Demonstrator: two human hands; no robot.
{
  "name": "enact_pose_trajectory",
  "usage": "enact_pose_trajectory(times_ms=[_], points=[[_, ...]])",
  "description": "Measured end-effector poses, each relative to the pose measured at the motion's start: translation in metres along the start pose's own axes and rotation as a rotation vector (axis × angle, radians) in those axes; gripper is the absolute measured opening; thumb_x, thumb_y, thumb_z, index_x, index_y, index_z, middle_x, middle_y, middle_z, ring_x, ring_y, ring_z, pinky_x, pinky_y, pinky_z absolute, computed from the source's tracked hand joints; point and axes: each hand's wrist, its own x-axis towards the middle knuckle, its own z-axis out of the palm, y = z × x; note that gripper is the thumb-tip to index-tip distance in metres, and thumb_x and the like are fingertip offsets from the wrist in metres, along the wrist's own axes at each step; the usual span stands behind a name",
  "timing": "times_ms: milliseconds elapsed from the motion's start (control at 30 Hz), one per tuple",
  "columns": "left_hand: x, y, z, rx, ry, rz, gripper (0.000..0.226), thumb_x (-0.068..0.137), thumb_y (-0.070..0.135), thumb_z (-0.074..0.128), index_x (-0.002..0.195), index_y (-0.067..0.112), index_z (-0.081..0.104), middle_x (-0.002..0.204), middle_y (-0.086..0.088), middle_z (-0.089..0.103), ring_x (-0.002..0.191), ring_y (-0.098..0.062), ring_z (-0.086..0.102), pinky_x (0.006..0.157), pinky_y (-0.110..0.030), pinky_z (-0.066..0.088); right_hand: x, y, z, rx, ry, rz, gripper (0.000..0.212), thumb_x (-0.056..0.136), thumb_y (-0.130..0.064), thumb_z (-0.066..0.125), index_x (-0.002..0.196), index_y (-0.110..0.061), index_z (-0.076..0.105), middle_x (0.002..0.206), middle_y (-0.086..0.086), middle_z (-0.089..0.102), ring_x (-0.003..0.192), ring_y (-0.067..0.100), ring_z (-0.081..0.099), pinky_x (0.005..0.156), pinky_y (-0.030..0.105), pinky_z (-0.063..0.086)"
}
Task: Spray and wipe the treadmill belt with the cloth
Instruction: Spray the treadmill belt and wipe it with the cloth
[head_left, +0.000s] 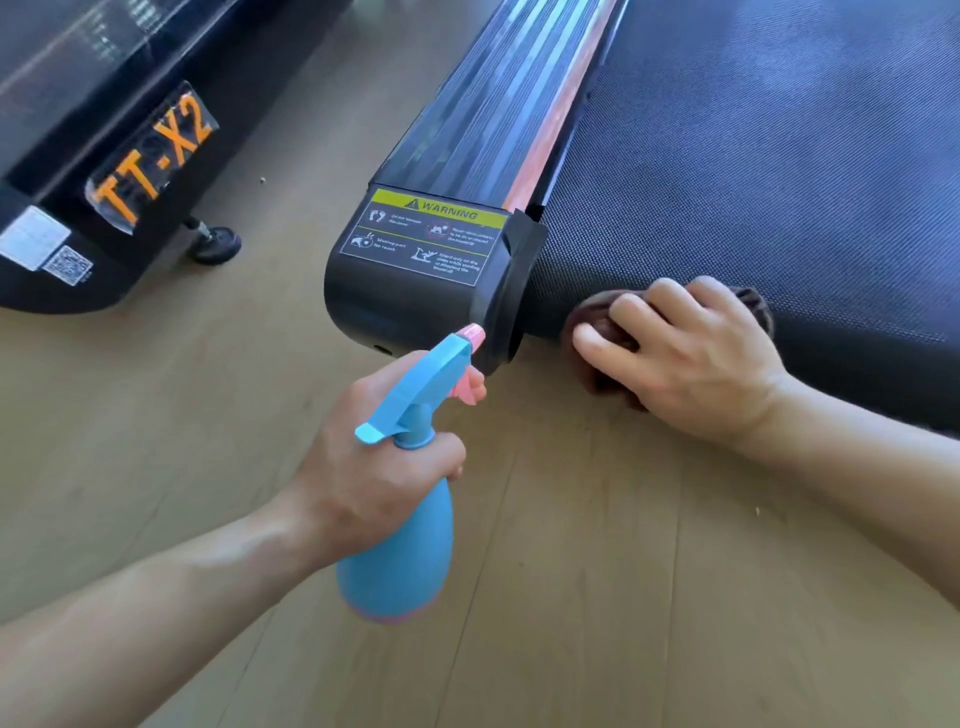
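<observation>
Open belt (779, 156) beyond the cloth (597, 317); ridged side rail (498, 104) and end cap (415, 291) hard alongside, left.

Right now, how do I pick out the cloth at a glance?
Find the black textured treadmill belt filling the upper right and follow it to its near rounded end, beside the end cap with the yellow warning label. There the right hand grips the cloth. It is the only brown, crumpled thing between black belt and pale wood floor.

A bunched brown cloth (595, 319) rests on the end of the dark treadmill belt (753, 156), blue spray bottle (400, 561) upright nearby.
</observation>
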Motion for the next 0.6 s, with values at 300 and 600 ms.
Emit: enact_pose_trajectory(times_ms=[300, 600], points=[[0.005, 0.008, 0.007, -0.014, -0.018, 0.073, 0.05, 0.069, 0.01, 0.059, 0.115, 0.029, 0.067, 0.111, 0.011, 0.071, 0.078, -0.027, 0.069, 0.08, -0.045, 0.058, -0.004, -0.006, 0.001, 0.033, -0.004, 0.035, 0.028, 0.096, -0.006, 0.044, 0.109, -0.015, 0.067, 0.089, 0.01, 0.058, 0.073, 0.03, 0.053, 0.058, 0.041, 0.04], [0.004, 0.002, 0.006, 0.003, -0.028, 0.045, 0.047, 0.068, 0.012, 0.059, 0.112, 0.025, 0.068, 0.111, 0.014, 0.071, 0.074, -0.022, 0.069, 0.077, -0.033, 0.055, 0.033, -0.017, 0.008, 0.014, 0.037, 0.073, 0.029, 0.097, -0.008, 0.038, 0.105, -0.016, 0.064, 0.092, 0.007, 0.056, 0.075, 0.03, 0.053, 0.058, 0.04, 0.038]])
